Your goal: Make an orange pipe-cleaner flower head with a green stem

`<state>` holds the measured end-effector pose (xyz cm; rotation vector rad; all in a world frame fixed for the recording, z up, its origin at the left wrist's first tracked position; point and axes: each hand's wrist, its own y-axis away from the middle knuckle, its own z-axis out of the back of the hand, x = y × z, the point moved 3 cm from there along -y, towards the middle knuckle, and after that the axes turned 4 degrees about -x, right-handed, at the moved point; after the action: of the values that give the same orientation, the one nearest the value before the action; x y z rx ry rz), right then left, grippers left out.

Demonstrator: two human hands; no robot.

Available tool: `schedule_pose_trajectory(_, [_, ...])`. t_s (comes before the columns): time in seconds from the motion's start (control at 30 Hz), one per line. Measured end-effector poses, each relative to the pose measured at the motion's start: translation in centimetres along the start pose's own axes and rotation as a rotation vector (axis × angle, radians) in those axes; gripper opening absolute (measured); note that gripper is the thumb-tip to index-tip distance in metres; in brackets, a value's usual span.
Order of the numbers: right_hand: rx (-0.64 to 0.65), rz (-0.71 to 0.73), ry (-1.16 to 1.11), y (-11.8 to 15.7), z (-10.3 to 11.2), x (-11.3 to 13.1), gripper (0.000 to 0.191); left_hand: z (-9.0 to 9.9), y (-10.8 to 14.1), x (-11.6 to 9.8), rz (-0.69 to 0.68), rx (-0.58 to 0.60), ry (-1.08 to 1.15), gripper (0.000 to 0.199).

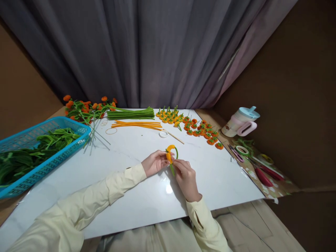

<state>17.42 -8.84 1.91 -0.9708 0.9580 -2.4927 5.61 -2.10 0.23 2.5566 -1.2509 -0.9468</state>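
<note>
Above the middle of the white table, my left hand (155, 162) and my right hand (186, 176) meet at a curled piece of yellow-orange and green pipe cleaner (169, 156). My left fingers grip its left side. The fingertips of my right hand pinch it from the lower right. A green strand arches out on the right, and a green end points down between the hands. Just beyond them lie a white ring of tape (163, 133) and a thin wooden stick (173, 137).
Bundles of green pipe cleaners (130, 113) and orange pipe cleaners (137, 125) lie behind. Yellow flower heads (169, 115) and orange flower heads (201, 129) stand right of them. A blue basket (86, 130) holds green leaves. At right are a tumbler (233, 124) and red-handled pliers (263, 177).
</note>
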Motion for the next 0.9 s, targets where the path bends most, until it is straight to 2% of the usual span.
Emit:
schedule_pose_trajectory(0.13, [-0.002, -0.048, -0.055, -0.2, 0.1, 0.1, 0.02, 0.0, 0.0, -0.1, -0.007, 0.018, -0.03, 0.027])
schedule_pose_trajectory(0.2, [-0.026, -0.1, -0.099, -0.4, 0.3, 0.2, 0.02, -0.1, 0.0, -0.5, -0.062, 0.033, -0.066, 0.024])
schedule_pose_trajectory(0.27, [-0.087, -0.149, -0.125, -0.7, 0.7, 0.5, 0.018, -0.4, 0.2, -1.2, -0.19, 0.048, -0.206, 0.021])
schedule_pose_trajectory(0.33, [-0.128, -0.172, -0.137, -0.9, 1.0, 0.8, 0.013, -0.6, 0.5, -1.7, -0.356, 0.024, -0.458, 0.022])
schedule_pose_trajectory(0.47, [-0.071, -0.178, -0.184, -1.0, 0.7, 1.2, 0.008, -0.8, 1.5, -1.6, -0.694, -0.142, -1.01, 0.022])
schedule_pose_trajectory(0.57, [-0.062, -0.178, -0.207, -1.0, 0.5, 1.1, 0.007, -0.9, 2.3, -0.8, -0.891, -0.121, -1.283, 0.021])
schedule_pose_trajectory(0.67, [-0.066, -0.206, -0.221, -0.9, 0.5, 0.9, 0.01, -0.6, 2.6, -0.3, -0.928, -0.073, -1.331, 0.024])
schedule_pose_trajectory(0.9, [-0.046, -0.289, -0.287, -0.9, 0.4, 0.5, 0.014, -0.1, 2.6, -0.4, -0.905, -0.052, -1.326, 0.024])
